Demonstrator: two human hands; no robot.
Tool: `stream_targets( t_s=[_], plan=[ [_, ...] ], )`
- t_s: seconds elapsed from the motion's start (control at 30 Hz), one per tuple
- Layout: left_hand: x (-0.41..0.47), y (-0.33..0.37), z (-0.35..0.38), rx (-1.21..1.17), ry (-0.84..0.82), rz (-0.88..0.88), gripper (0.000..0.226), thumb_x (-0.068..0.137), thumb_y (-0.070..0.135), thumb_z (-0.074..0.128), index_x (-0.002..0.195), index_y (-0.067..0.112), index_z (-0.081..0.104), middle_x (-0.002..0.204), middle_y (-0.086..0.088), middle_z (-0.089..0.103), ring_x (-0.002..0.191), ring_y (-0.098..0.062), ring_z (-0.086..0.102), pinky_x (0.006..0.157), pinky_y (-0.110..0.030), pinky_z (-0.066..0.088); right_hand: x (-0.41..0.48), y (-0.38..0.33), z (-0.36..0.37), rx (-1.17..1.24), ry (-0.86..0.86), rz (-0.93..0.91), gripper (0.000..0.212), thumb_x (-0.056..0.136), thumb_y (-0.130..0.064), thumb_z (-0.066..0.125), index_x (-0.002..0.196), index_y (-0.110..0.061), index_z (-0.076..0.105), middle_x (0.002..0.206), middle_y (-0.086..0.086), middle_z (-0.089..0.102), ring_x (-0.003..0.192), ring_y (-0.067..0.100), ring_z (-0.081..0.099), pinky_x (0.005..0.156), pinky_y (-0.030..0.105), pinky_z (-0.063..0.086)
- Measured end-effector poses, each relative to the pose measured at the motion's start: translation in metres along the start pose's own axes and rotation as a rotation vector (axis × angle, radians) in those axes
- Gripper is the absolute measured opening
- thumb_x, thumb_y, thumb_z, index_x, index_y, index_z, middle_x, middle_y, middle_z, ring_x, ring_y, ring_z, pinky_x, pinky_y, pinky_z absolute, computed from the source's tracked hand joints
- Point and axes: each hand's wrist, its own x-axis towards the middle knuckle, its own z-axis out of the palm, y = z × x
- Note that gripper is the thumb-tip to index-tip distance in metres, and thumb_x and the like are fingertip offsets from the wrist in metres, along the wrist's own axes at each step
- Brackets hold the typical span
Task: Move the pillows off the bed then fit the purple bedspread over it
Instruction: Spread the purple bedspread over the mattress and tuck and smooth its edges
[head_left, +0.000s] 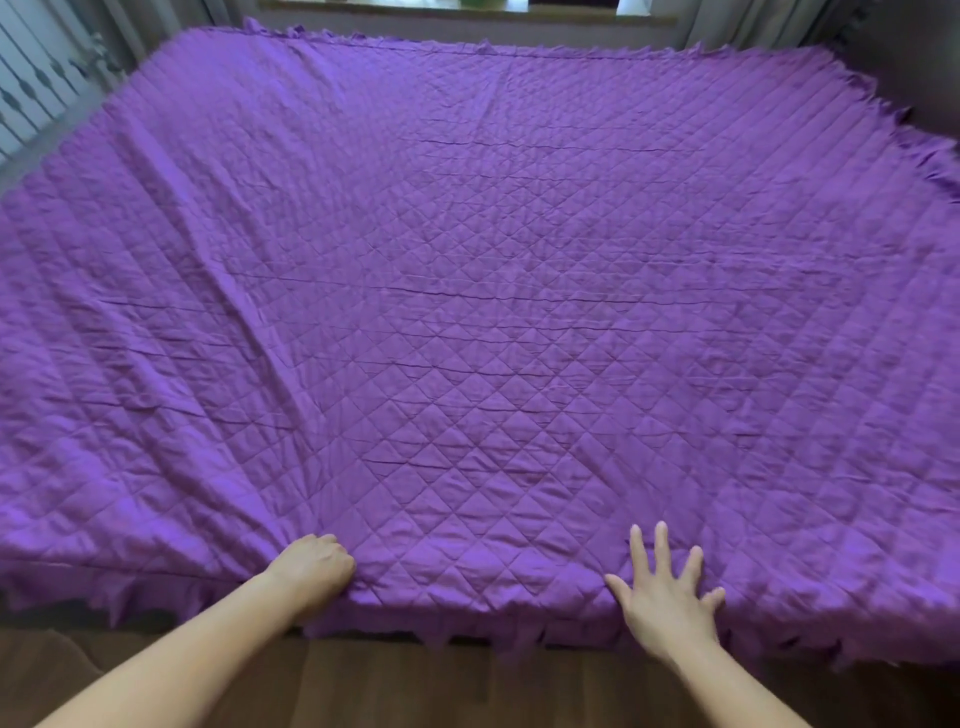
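The purple quilted bedspread (493, 291) lies spread over the whole bed, with its frilled edge hanging over the near side. Creases fan out across its left half toward my left hand (314, 569), which grips a bunch of the fabric at the near edge. My right hand (662, 592) lies flat on the bedspread near the same edge, fingers spread and straight. No pillows are in view.
A brown wooden floor (415, 686) runs along the near side of the bed. A window sill (467, 13) and grey curtains (748, 21) stand behind the far edge. A white radiator or rail (36, 78) is at the far left.
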Motion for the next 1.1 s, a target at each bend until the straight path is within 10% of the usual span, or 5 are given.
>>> stream_targets(
  t_s=[0.33, 0.53, 0.77, 0.87, 1.1],
  plan=[
    [-0.022, -0.009, 0.012, -0.279, 0.18, -0.04, 0.019, 0.092, 0.009, 0.045, 0.108, 0.013, 0.053, 0.111, -0.003, 0.056, 0.108, -0.023, 0.047, 0.084, -0.035, 0.043, -0.005, -0.036, -0.001, -0.232, 0.233, 0.048, 0.062, 0.091, -0.053, 0.04, 0.14, -0.016, 0.033, 0.142, 0.015, 0.033, 0.12, 0.041, 0.04, 0.099, 0.058, 0.031],
    [-0.052, -0.057, 0.042, -0.249, 0.452, -0.303, 0.041, 0.04, -0.001, 0.08, 0.067, 0.016, 0.054, 0.064, -0.002, 0.053, 0.056, -0.024, 0.055, 0.038, -0.028, 0.04, -0.034, -0.161, 0.001, -0.236, 0.406, -0.531, 0.054, 0.048, -0.017, 0.085, 0.1, -0.012, 0.071, 0.115, 0.019, 0.065, 0.107, 0.04, 0.061, 0.083, 0.066, 0.043],
    [-0.083, -0.103, 0.103, -0.278, 0.248, -0.501, 0.045, 0.026, -0.001, 0.085, 0.063, 0.007, 0.06, 0.057, -0.01, 0.054, 0.046, -0.028, 0.056, 0.038, -0.029, 0.043, -0.096, -0.298, 0.028, -0.31, 0.447, -0.963, 0.031, 0.072, -0.018, 0.038, 0.082, -0.019, 0.067, 0.096, 0.009, 0.067, 0.087, 0.03, 0.064, 0.078, 0.059, 0.05],
    [-0.088, -0.12, 0.113, -0.218, 0.328, -0.482, 0.01, 0.051, -0.001, 0.06, 0.056, 0.007, 0.056, 0.05, -0.009, 0.049, 0.041, -0.027, 0.052, 0.036, -0.029, 0.042, -0.102, -0.328, 0.038, -0.355, 0.406, -0.932, 0.037, 0.073, -0.016, 0.03, 0.083, -0.018, 0.066, 0.091, 0.009, 0.066, 0.081, 0.031, 0.063, 0.08, 0.059, 0.05],
    [-0.078, -0.135, 0.127, -0.078, 0.463, -0.357, 0.03, 0.059, 0.002, 0.028, 0.046, 0.012, 0.054, 0.044, -0.005, 0.048, 0.041, -0.022, 0.051, 0.041, -0.024, 0.037, -0.096, -0.35, 0.035, -0.42, 0.43, -0.863, 0.015, 0.061, -0.022, 0.073, 0.07, -0.019, 0.061, 0.073, 0.005, 0.057, 0.066, 0.026, 0.056, 0.084, 0.053, 0.036]
  ],
)
